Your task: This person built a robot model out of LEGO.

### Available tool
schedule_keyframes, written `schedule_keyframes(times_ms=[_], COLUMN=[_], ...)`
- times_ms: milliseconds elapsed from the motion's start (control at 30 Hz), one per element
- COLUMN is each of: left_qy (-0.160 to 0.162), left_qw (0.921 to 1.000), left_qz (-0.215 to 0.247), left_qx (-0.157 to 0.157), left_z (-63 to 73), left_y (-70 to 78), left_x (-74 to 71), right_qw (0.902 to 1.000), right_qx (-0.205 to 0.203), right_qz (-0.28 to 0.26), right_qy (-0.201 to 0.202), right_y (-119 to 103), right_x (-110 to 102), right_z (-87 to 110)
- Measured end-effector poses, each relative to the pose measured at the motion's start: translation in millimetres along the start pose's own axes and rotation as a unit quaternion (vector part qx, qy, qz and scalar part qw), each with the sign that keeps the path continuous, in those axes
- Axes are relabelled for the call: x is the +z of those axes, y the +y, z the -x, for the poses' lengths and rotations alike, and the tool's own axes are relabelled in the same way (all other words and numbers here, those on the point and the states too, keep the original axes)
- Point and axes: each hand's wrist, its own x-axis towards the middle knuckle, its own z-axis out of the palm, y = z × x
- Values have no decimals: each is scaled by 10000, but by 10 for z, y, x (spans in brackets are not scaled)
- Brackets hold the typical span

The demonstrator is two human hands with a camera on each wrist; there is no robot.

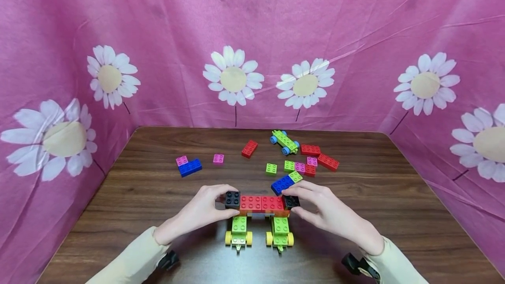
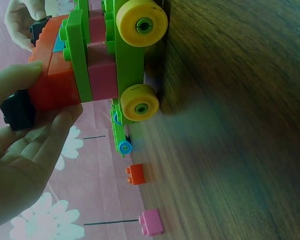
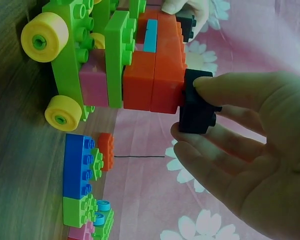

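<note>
A toy build of stacked bricks stands on two green wheeled bases (image 1: 239,231) with yellow wheels (image 2: 141,22). Red bricks (image 1: 250,204) span its top, with a black brick at either end. Thumb and fingers of my left hand (image 1: 205,205) pinch the red brickwork at the left end, around the left black brick (image 1: 232,199). My right hand (image 1: 329,207) pinches the right black brick (image 3: 197,102) between thumb and fingertips. That brick touches the red row's end, slightly tilted; whether it is pressed on I cannot tell. Pink bricks (image 3: 94,80) sit lower in the build.
Behind the build lie a blue brick (image 1: 282,184), a small green brick (image 1: 271,168) and several red and pink bricks. A green car base (image 1: 284,141) with blue wheels stands at the back. Another blue brick (image 1: 190,168) lies back left on the wooden table (image 1: 130,196).
</note>
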Motion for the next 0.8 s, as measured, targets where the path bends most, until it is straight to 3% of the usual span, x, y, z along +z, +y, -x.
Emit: schedule_keyframes(times_ms=[300, 567, 800], left_qy=[68, 81, 83], left_qw=[10000, 10000, 9999], left_qz=[-8, -50, -81], left_qx=[58, 30, -6], left_z=[-8, -17, -20], left_y=[-6, -5, 6], left_x=[9, 11, 10], right_qw=[9998, 9994, 9999], right_qx=[134, 242, -12], right_qz=[-112, -195, -115], right_qy=[69, -120, -122], right_y=[9, 12, 29], right_x=[12, -19, -20], right_z=[20, 10, -11])
